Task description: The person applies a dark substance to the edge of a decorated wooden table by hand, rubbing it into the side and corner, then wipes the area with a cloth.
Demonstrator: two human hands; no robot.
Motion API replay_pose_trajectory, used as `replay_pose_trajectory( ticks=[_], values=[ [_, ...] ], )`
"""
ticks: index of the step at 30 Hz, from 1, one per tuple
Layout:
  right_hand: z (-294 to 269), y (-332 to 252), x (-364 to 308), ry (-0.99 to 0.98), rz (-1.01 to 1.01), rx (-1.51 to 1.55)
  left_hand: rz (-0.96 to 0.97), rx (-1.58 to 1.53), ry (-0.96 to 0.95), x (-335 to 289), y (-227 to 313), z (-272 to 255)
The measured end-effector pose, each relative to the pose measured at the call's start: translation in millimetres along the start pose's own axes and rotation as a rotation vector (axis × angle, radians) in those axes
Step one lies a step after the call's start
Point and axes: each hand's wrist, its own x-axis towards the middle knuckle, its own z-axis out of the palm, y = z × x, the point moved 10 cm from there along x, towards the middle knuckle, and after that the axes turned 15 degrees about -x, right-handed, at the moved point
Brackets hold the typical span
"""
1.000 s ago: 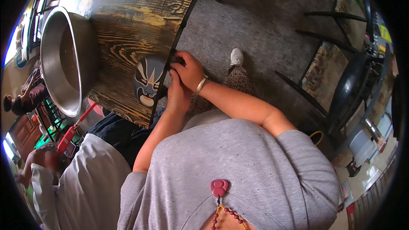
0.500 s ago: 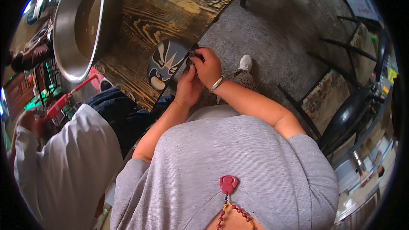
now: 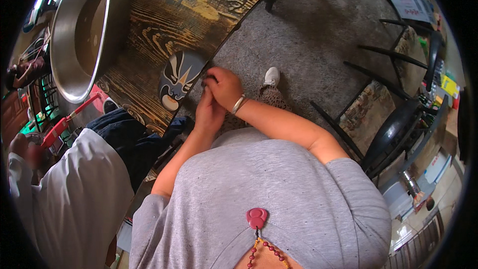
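Just off the edge of the wooden table, my two hands meet in front of me with their fingertips pressed together. My right hand point(image 3: 224, 87), with a silver bangle point(image 3: 239, 103) at the wrist, is closed with its fingers bent over. Below it, my left hand point(image 3: 209, 113) is closed too, thumb and fingers raised against the right fingertips. A small dark bit point(image 3: 204, 80) shows at the fingertips; its kind is hidden. Next to my hands, a grey, black and white painted mask design point(image 3: 182, 75) is at the table's edge.
A large metal basin point(image 3: 63, 65) of cloudy liquid stands on the wooden table point(image 3: 174, 7), far left. At left sits a person in a white top point(image 3: 82, 189), a hand near a red-handled tool point(image 3: 62, 127). Black-framed chairs point(image 3: 368, 102) stand on the grey floor at right.
The whole scene has shifted left in the picture. Both hands have come slightly nearer to me, and the right fingers have folded down, so less of the dark rough clump shows.
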Motion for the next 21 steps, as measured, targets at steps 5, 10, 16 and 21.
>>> replay_pose_trajectory(
  ticks=[5, 10, 16, 21],
  values=[
    [-23, 19, 18, 0.161, 0.067, 0.031, 0.027, 0.097, 0.039, 22, 0, 27],
    [-66, 47, 49, 0.389, 0.273, 0.186, -0.045, 0.163, 0.016, 65, -17, 77],
    [-27, 19, 22, 0.167, 0.095, -0.065, -0.005, 0.031, 0.004, 29, -8, 12],
    [16, 4, 4, -0.128, -0.099, -0.026, -0.003, -0.067, 0.068, -4, -7, -10]
  ],
)
